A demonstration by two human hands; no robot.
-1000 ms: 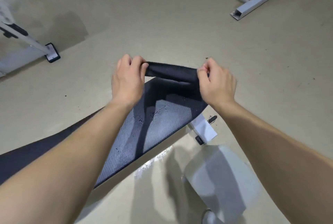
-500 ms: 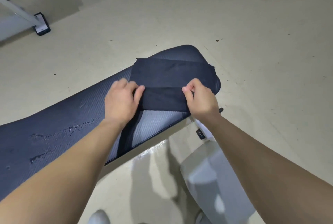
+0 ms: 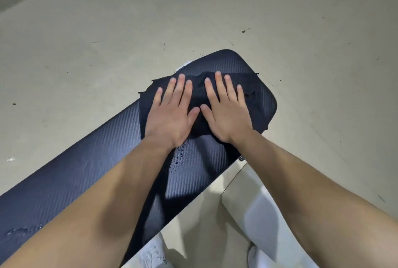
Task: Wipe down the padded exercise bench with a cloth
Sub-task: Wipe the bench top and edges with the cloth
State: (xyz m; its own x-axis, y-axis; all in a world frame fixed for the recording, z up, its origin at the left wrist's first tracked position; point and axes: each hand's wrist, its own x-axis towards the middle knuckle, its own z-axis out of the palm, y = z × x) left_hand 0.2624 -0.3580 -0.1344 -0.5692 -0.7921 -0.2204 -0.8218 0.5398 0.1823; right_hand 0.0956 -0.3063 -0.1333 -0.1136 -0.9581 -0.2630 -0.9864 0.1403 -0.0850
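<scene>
The padded bench (image 3: 64, 177) is dark navy with a ribbed surface and runs from the lower left to a rounded end at the upper right. A dark cloth (image 3: 254, 99) lies spread over that far end. My left hand (image 3: 172, 112) presses flat on the cloth's left half, fingers apart. My right hand (image 3: 226, 110) lies flat beside it on the right half, thumbs nearly touching. Water droplets (image 3: 178, 157) sit on the pad just below my left wrist, and more droplets (image 3: 23, 230) show near the lower left.
A beige floor (image 3: 107, 30) surrounds the bench, with small dark specks. My pale trouser leg (image 3: 258, 220) and a white shoe (image 3: 153, 254) stand right against the bench's near edge. A white frame part (image 3: 183, 66) peeks out behind the pad.
The cloth went from being held up folded between pinched fingers, to being laid on the bench end, to lying spread under both flat palms. The camera has tilted down toward the bench.
</scene>
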